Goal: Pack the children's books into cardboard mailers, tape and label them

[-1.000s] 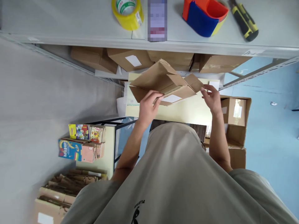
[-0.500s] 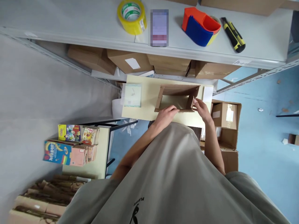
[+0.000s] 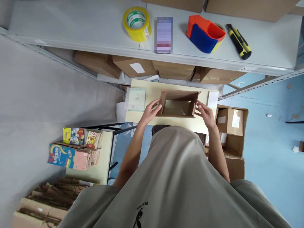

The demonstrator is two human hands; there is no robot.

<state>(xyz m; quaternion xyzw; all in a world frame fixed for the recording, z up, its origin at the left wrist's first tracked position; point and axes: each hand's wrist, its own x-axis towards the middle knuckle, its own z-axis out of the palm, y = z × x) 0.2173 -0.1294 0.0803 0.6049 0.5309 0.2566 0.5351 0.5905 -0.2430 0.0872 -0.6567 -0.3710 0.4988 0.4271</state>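
A small brown cardboard box [image 3: 177, 94] stands on the pale yellow tabletop [image 3: 152, 83], its top open towards me. Inside it a pale surface shows at the bottom. My left hand [image 3: 149, 112] grips the box's left end, thumb and fingers against the cardboard flap there. At the opposite end, my right hand [image 3: 206, 115] has its fingers on the right wall. Left of the box lies a pale green printed sheet or packet [image 3: 137, 99]. A white paper [image 3: 212, 99] rests at the table's right edge.
Above the table, a grey shelf [image 3: 95, 28] carries yellow tape [image 3: 137, 24], a phone [image 3: 163, 34], a red-and-blue tape dispenser [image 3: 204, 34] and a cutter knife [image 3: 239, 42]. Cartons [image 3: 135, 67] fill the level below. Books [image 3: 61, 155] lie at left; an open carton [image 3: 239, 152] stands right.
My left hand has moved left from the box's near edge to its left end. The right hand stays at the right end. The view has shifted slightly.
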